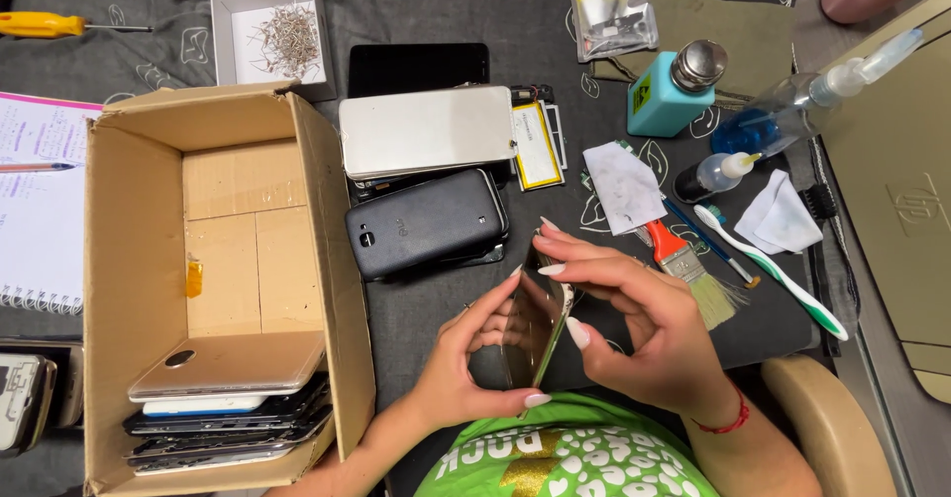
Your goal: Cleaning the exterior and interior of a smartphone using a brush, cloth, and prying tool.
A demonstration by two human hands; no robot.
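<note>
A gold phone is held on edge above the dark mat, near the cardboard box, pinched between left hand and right hand, fingers closed around its rim, apparently so its seam can be reached.

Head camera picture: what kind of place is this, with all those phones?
Probably a phone repair bench. A cardboard box holds a stack of phones, both hands hold a phone on edge, and a brush, toothbrush and squeeze bottle lie nearby.
</note>
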